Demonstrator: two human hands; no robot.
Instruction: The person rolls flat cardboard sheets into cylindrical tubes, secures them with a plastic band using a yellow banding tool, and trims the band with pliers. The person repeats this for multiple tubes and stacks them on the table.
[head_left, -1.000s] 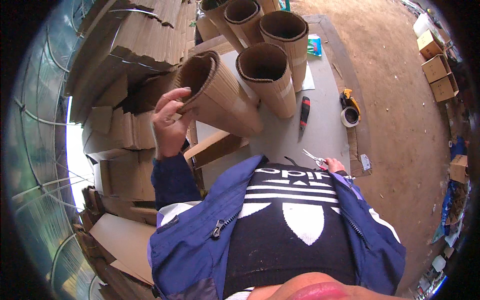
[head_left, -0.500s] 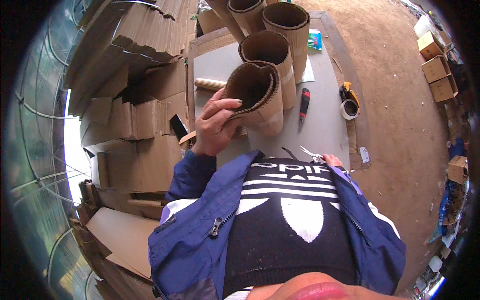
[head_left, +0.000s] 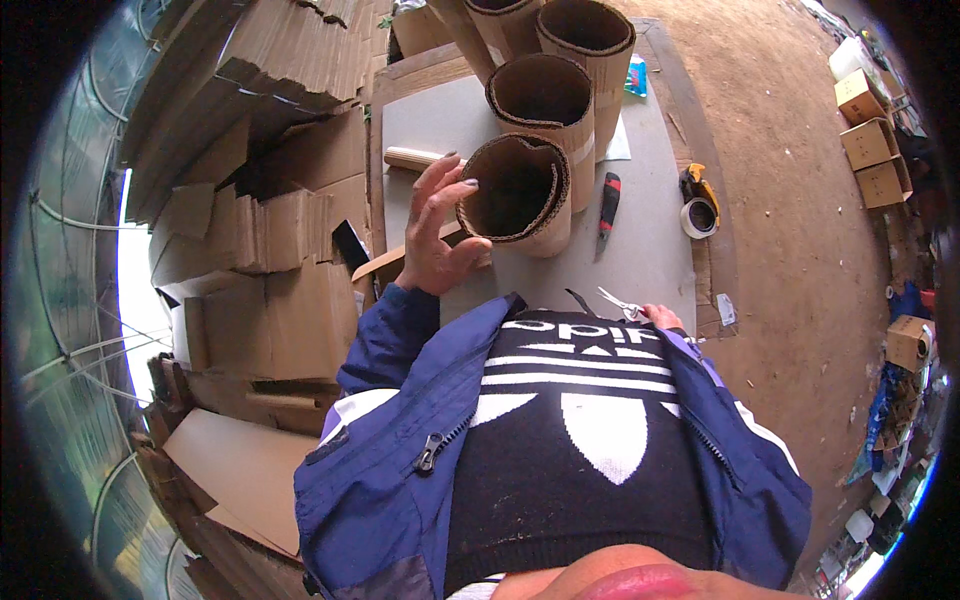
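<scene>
My left hand [head_left: 436, 228] is at the left side of the nearest rolled cardboard tube [head_left: 558, 235], which stands upright on the table. Its fingers are spread, with the fingertips and thumb close against the rim; whether they touch it I cannot tell. At the table's near edge, my right hand [head_left: 662, 317] is mostly hidden by my clothing, and only a few fingers show. Beside those fingers lies a slim, whitish, pronged thing [head_left: 622, 303]. A second cardboard tube [head_left: 542, 92] stands just behind the first.
More tubes [head_left: 590, 28] stand farther back. A red-and-black utility knife [head_left: 608, 213] lies on the grey tabletop [head_left: 655, 245]. To its right is a tape roll on a yellow dispenser [head_left: 699, 210]. Stacked cardboard [head_left: 295, 65] fills the left side; a small cardboard roll [head_left: 412, 159] lies near the tubes.
My left hand has let go of the nearest tube's rim and spread its fingers. The tube, tilted and pinched before, now stands more upright and rounder. My right hand has hardly moved.
</scene>
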